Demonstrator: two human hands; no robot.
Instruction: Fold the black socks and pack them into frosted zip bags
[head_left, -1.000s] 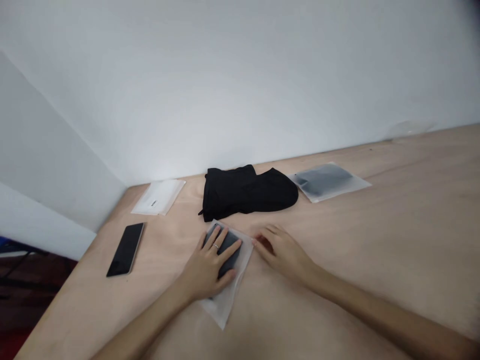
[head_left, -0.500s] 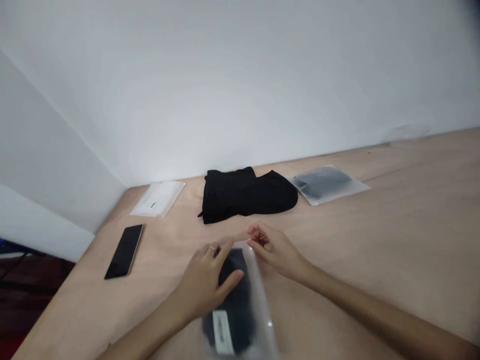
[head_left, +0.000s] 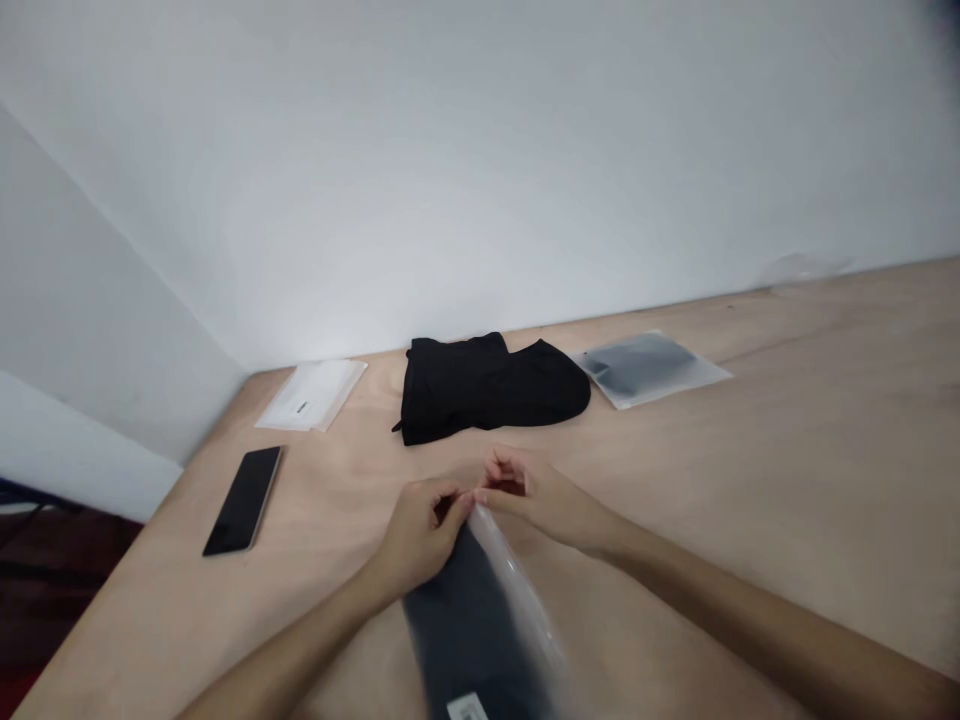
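Plastic bag (head_left: 480, 610), see-through with flat, dark contents, is at the lower centre of the view, just in front of the person, running from the hands down past the bottom edge. Its top corner is pinched by both hands: the left hand (head_left: 424, 525) grips it between thumb and bent fingers, while the right hand (head_left: 544, 500) meets it there with thumb and forefinger closed together, the other fingers loosely curled. A pale label (head_left: 466, 707) shows on the bag at the bottom edge. Beyond the hands, a black mitt (head_left: 491, 390) lies flat on the light wooden table (head_left: 712, 500), near the pale wall (head_left: 525, 150). Right beside its rounded end lies a frosted packet (head_left: 656, 368) with something dark inside. To the left are a white packet (head_left: 311, 395) and, nearer the person, a dark-screened phone (head_left: 244, 500).
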